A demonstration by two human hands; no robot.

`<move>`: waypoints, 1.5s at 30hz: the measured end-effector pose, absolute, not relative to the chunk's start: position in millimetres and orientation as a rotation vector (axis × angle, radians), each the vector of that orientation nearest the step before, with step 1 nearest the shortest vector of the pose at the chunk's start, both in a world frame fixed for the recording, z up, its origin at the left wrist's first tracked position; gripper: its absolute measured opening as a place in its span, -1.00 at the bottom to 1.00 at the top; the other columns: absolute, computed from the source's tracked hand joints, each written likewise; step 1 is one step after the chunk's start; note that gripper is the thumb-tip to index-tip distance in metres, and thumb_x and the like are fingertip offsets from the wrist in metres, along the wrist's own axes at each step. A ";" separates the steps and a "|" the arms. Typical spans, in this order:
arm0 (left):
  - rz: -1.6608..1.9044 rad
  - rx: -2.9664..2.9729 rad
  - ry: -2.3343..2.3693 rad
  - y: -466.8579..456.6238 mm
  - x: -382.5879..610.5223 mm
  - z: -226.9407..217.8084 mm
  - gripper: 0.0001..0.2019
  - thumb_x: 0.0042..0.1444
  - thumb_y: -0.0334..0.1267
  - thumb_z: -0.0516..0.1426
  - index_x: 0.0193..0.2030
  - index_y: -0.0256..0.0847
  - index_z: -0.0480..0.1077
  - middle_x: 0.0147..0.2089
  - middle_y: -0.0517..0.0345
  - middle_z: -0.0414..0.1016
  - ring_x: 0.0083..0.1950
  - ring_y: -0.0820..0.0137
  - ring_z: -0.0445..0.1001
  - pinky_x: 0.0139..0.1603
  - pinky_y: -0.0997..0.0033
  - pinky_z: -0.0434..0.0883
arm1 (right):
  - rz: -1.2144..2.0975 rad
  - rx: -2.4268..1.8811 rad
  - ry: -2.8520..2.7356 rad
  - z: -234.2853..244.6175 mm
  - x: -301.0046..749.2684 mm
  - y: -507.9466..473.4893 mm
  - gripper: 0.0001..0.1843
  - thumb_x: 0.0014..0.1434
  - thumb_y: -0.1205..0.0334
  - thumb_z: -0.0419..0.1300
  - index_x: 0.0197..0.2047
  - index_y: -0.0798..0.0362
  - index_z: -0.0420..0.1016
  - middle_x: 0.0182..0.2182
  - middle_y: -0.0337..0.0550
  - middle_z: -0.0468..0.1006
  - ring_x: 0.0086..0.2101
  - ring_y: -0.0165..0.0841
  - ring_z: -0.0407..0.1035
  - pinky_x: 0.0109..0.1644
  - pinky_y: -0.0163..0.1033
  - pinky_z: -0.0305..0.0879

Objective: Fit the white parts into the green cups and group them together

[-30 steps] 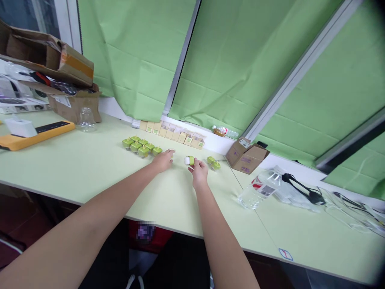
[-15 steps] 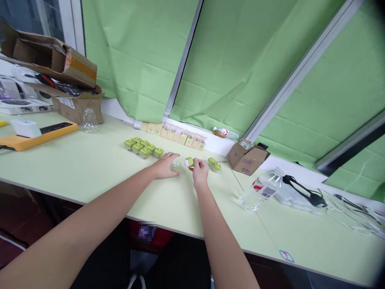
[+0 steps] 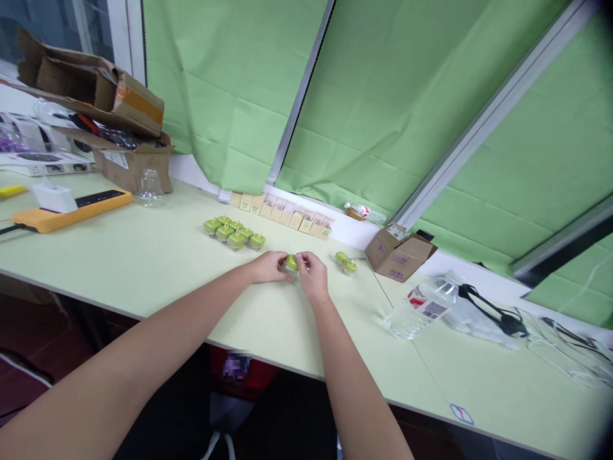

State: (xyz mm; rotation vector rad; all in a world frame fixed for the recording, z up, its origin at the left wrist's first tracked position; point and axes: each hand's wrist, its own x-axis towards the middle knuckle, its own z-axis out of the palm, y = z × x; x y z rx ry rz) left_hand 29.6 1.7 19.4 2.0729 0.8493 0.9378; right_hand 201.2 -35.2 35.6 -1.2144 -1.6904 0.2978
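My left hand [image 3: 269, 267] is closed around a small clear glass jar [image 3: 288, 273], mostly hidden by the fingers. At the jar's top, my right hand [image 3: 313, 276] grips a glossy green lid [image 3: 291, 262] between thumb and fingers. The lid sits on or right against the jar; whether it is seated I cannot tell. Beyond my left hand stands a cluster of several clear jars with green lids [image 3: 235, 239], small loops on top. To the right of my hands are two more green lids [image 3: 341, 257], which seem to be on clear jars.
A row of small cardboard boxes [image 3: 282, 214] lines the back edge. A brown carton [image 3: 400, 253] and a clear plastic bottle [image 3: 421, 306] lie to the right, cables [image 3: 565, 358] farther out. An orange power strip [image 3: 71, 214], a clear cup [image 3: 151, 190] and stacked cartons [image 3: 134, 160] occupy the left.
My right hand has brought the green lid left to the glass jar and turned it from white underside showing to green top up. My left hand has closed around the jar.
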 end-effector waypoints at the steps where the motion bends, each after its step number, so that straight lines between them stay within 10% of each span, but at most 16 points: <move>1: 0.940 2.063 0.842 2.0 29.8 18.9 -0.62 -0.17 -0.07 0.34 -0.26 -0.23 0.42 -0.37 0.21 0.40 -0.37 0.40 0.32 -0.35 0.43 0.27 | 0.289 -1.213 -1.713 35.5 201.0 -35.1 -0.70 0.26 0.00 0.06 -0.27 -0.01 0.51 -0.31 -0.16 0.58 -0.27 -0.32 0.43 -0.12 -0.24 0.34; 24: 0.945 2.050 0.769 2.3 31.6 14.3 -0.62 -0.09 -0.07 0.30 -0.15 -0.23 0.47 -0.33 0.18 0.44 -0.35 0.41 0.36 -0.33 0.42 0.31 | 0.356 -1.285 -1.903 32.5 206.3 -28.8 -0.79 0.20 0.12 0.11 -0.28 -0.01 0.55 -0.31 -0.20 0.60 -0.31 -0.35 0.46 -0.15 -0.26 0.36; 30: 1.111 1.753 0.768 10.2 39.2 14.8 -0.58 -0.06 -0.15 0.28 -0.03 -0.23 0.46 0.01 -0.02 0.51 0.03 0.24 0.45 0.01 0.27 0.41 | 0.444 -1.296 -1.809 32.0 205.5 -28.6 -0.82 0.15 0.12 0.14 -0.33 0.01 0.52 -0.35 -0.24 0.60 -0.35 -0.38 0.47 -0.26 -0.31 0.36; 35: 1.020 1.666 0.697 16.4 41.3 10.3 -0.57 -0.08 -0.12 0.33 -0.09 -0.30 0.48 -0.09 -0.07 0.56 -0.04 0.24 0.50 0.07 0.16 0.40 | 0.468 -1.351 -1.754 28.9 203.8 -28.5 -0.84 0.11 0.12 0.17 -0.32 0.01 0.50 -0.36 -0.23 0.60 -0.33 -0.37 0.47 -0.24 -0.30 0.38; 41: 0.973 1.726 0.723 13.7 37.7 10.1 -0.59 -0.01 -0.07 0.29 -0.08 -0.29 0.49 -0.13 -0.02 0.56 -0.13 0.28 0.50 -0.04 0.23 0.42 | 0.159 -1.380 -1.699 71.8 194.2 -53.4 -0.69 0.13 0.03 0.18 -0.18 0.07 0.50 -0.20 -0.06 0.58 -0.27 -0.31 0.44 -0.23 -0.24 0.36; 45: 0.950 1.703 0.761 19.4 38.0 5.0 -0.56 -0.05 -0.05 0.31 -0.09 -0.30 0.49 -0.16 -0.01 0.56 -0.15 0.30 0.49 -0.07 0.27 0.42 | 0.374 -1.377 -1.846 71.2 147.6 -157.0 -0.44 0.33 -0.11 -0.13 -0.37 0.08 0.51 -0.52 -0.16 0.52 -0.47 -0.36 0.40 -0.35 -0.29 0.33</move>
